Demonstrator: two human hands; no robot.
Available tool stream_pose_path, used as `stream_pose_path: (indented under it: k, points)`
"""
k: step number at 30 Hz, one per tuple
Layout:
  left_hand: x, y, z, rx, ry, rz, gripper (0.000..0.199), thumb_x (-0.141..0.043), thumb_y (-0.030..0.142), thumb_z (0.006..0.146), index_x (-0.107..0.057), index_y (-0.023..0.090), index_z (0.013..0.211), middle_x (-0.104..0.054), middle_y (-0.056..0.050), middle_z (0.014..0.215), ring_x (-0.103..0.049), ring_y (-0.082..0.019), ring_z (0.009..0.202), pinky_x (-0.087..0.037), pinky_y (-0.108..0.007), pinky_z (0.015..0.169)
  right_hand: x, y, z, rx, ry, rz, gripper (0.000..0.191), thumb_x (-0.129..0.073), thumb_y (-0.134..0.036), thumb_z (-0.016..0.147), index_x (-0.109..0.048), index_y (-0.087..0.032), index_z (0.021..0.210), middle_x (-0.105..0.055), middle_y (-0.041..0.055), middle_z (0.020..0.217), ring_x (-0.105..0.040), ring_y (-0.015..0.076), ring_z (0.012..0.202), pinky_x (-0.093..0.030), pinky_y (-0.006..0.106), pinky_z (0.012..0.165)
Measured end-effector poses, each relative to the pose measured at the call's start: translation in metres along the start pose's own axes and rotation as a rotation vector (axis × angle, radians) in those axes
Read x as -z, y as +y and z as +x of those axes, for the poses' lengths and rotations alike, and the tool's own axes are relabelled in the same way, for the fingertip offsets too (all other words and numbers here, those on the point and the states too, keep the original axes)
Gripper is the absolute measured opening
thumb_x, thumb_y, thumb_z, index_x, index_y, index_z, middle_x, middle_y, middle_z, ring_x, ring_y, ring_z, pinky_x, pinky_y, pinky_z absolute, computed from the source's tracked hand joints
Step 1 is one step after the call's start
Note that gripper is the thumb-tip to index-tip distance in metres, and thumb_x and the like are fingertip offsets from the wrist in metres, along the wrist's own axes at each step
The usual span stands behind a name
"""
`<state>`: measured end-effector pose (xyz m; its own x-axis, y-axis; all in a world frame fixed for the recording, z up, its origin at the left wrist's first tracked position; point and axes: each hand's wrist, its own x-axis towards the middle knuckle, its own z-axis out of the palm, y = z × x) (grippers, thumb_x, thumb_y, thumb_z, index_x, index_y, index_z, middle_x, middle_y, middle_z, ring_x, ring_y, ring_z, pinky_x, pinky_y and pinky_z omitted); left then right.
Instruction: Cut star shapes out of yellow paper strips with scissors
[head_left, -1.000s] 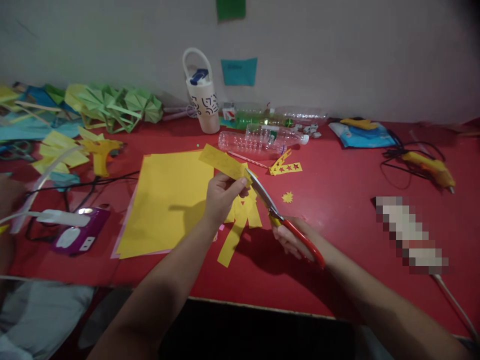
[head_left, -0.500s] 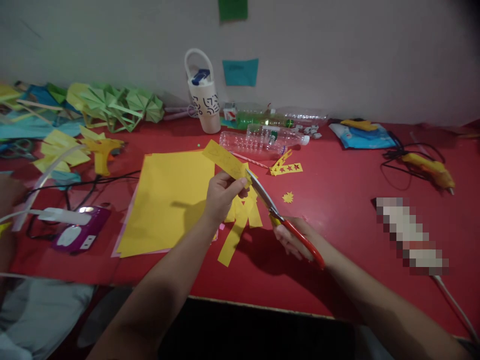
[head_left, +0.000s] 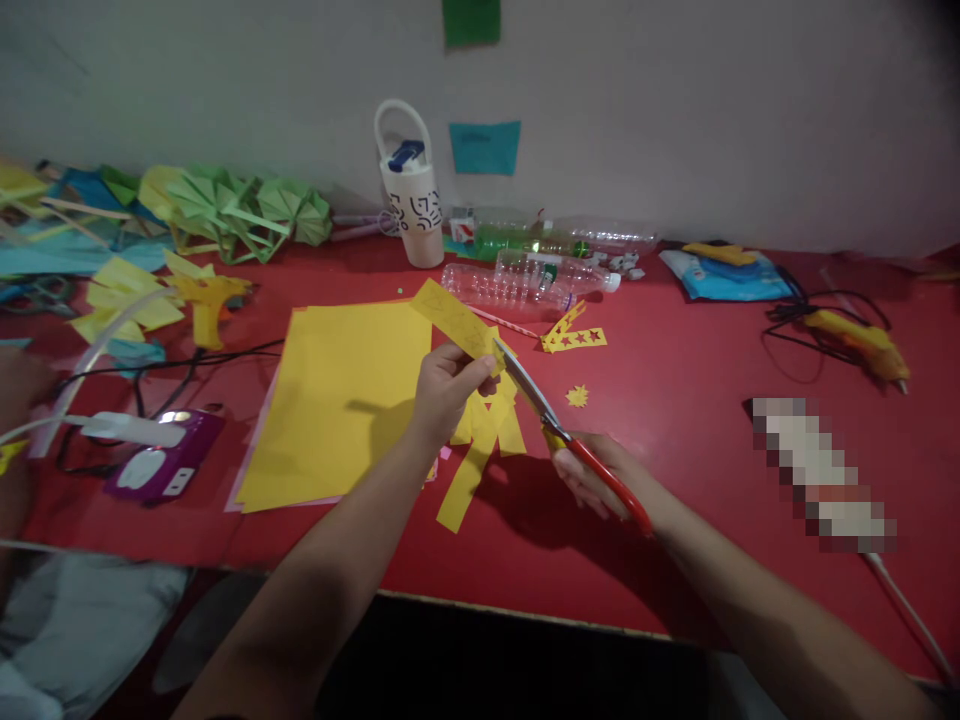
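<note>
My left hand [head_left: 452, 388] pinches a yellow paper strip [head_left: 454, 318] near its right end, above the table. Faint marks show on the strip. In my right hand [head_left: 592, 470] are scissors with red handles [head_left: 609, 482]; their blades [head_left: 523, 378] point up and left, with the tips at the strip's end by my left thumb. Under my hands lie several yellow paper strips [head_left: 469, 488]. A small cut-out yellow star [head_left: 577, 396] rests right of them, and behind it is a yellow strip with star-shaped holes [head_left: 585, 340].
Yellow sheets [head_left: 337, 400] are stacked at left, near a purple power socket [head_left: 165, 465] and a yellow glue gun [head_left: 210, 305]. Plastic bottles [head_left: 517, 285] and a white tumbler [head_left: 414, 215] stand or lie behind. Another glue gun [head_left: 862, 345] lies right. Another person's arm [head_left: 19, 410] shows at far left.
The whole view has shifted very slightly. My hands, the paper strip and the scissors keep nearly the same position, with the blade tips still at the strip's end.
</note>
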<state>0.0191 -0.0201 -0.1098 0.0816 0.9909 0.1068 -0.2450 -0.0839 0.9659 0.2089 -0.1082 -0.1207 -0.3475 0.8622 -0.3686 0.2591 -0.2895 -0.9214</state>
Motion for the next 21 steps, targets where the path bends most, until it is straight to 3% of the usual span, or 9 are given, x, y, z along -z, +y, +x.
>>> stream_pose_path:
  k: [5,10,16,21]
  points:
    - [0.0001,-0.0007,-0.0001,-0.002,-0.004,-0.008,0.008,-0.067,0.026,0.063,-0.065,0.019,0.066,-0.061,0.003,0.054,-0.052,-0.007,0.044,-0.045,-0.023,0.044,0.0012,-0.0023,0.0002,-0.012,0.012,-0.020,0.052,-0.059,-0.068,0.080,-0.037,-0.024,0.063,-0.035,-0.0111,0.039,-0.032,0.0060,0.031,-0.039,0.025,0.040]
    - [0.0008,-0.0001,0.0007,-0.021,-0.018,-0.003,0.008,-0.066,0.026,0.065,-0.066,0.019,0.069,-0.060,0.003,0.054,-0.053,-0.008,0.045,-0.045,-0.024,0.045,0.0021,-0.0019,0.0004,0.005,0.026,-0.043,0.051,-0.059,-0.067,0.080,-0.037,-0.025,0.062,-0.036,-0.0100,0.039,-0.032,0.0063,0.031,-0.035,0.025,0.039]
    - [0.0022,0.0058,0.0026,-0.028,0.006,-0.001,0.014,-0.064,0.026,0.065,-0.053,0.020,0.060,-0.055,0.004,0.049,-0.050,-0.007,0.043,-0.043,-0.024,0.045,0.0027,-0.0033,-0.0006,0.005,0.023,-0.034,0.050,-0.057,-0.067,0.082,-0.036,-0.025,0.062,-0.037,-0.0096,0.038,-0.034,0.0067,0.031,-0.032,0.024,0.037]
    - [0.0033,0.0080,0.0046,-0.016,0.035,-0.016,0.016,-0.064,0.028,0.066,-0.051,0.021,0.062,-0.054,0.005,0.050,-0.050,-0.007,0.043,-0.042,-0.023,0.045,0.0039,-0.0045,-0.0004,0.013,0.023,-0.030,0.051,-0.058,-0.067,0.081,-0.037,-0.025,0.061,-0.038,-0.0103,0.037,-0.033,0.0061,0.031,-0.038,0.024,0.040]
